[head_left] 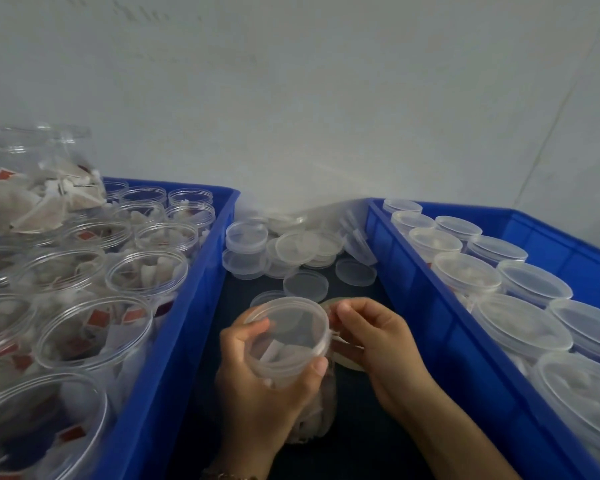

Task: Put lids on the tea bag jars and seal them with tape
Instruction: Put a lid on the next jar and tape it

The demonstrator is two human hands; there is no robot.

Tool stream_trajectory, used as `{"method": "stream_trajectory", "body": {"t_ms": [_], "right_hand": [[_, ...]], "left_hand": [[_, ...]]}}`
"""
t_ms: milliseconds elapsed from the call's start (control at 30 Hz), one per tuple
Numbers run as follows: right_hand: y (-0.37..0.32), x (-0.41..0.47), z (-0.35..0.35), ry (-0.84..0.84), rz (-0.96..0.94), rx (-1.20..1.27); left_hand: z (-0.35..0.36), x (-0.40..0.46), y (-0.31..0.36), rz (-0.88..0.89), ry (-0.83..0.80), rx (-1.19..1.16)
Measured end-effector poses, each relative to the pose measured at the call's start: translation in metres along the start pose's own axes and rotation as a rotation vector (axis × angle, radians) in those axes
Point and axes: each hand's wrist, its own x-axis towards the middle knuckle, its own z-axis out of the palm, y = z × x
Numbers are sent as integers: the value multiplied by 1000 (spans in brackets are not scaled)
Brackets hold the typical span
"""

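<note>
clear lidded jar [288, 341] gripped by left hand [257, 386]; right hand [374, 341] pinches tape; no legible writing.

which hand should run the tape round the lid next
Probably the right. The left hand already wraps the lidded jar in a full grip, steadying it. The right hand sits at the lid's rim, fingertips pinching what looks like tape; the strip itself is too blurred to confirm.

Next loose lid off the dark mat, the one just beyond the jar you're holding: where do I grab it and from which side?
Probably pinch the loose lid across its thin rim from above. It lies flat with its near edge hidden behind the held jar, and more lids crowd its far side, so a side approach looks awkward.
</note>
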Motion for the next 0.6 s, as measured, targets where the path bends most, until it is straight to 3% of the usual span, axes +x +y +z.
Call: {"method": "stream_trajectory", "body": {"t_ms": [100, 300, 467, 600], "right_hand": [[-8, -3, 2, 38, -71, -101], [-5, -29, 7, -128, -251, -252], [1, -34, 13, 73, -389, -338], [2, -33, 13, 127, -396, -383]], "left_hand": [[-2, 0, 0, -99, 43, -109], [1, 2, 6, -154, 73, -187], [1, 1, 7, -128, 59, -137], [0, 1, 5, -110, 32, -95]]}}
